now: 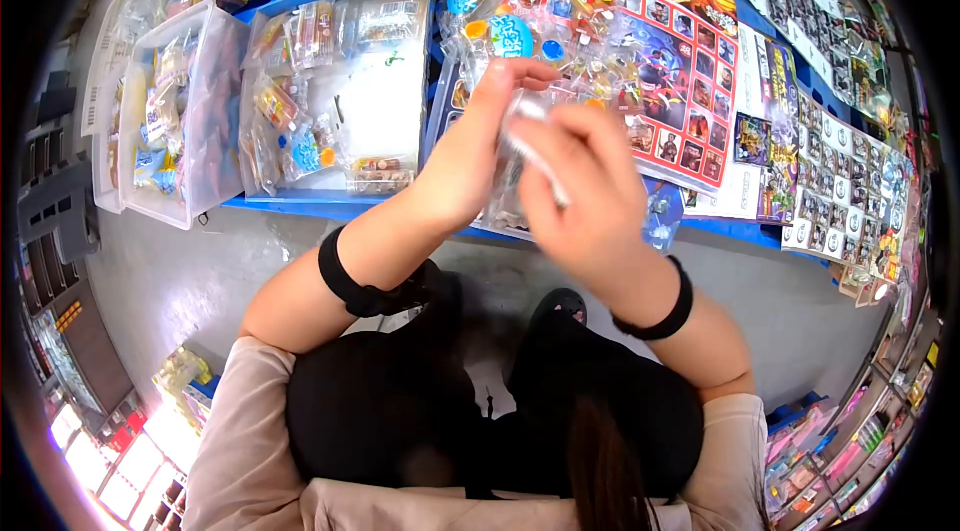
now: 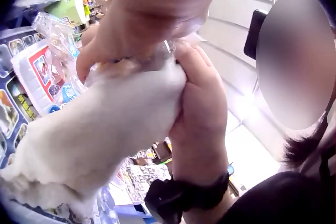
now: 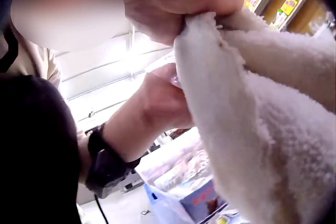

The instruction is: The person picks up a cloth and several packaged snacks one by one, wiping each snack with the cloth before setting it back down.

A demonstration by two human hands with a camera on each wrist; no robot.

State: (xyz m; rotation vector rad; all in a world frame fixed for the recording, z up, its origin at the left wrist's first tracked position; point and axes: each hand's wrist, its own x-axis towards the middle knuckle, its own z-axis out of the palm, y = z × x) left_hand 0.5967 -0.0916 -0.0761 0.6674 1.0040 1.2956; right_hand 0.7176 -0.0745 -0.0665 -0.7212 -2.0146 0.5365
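My right hand grips a white fleecy cloth. In the right wrist view the cloth hangs in thick folds below the curled fingers. My left hand meets the right one over the near edge of the goods, its fingers bent around a clear plastic packet. The cloth lies up against this packet between the two hands. Most of the packet is hidden by the fingers and the cloth; I cannot tell what is inside it.
Below the hands lie bagged sweets and toys on a printed picture card sheet. To the left stand a shallow white-bottomed tray with several packets and a clear plastic bin. More printed sheets hang over the right edge.
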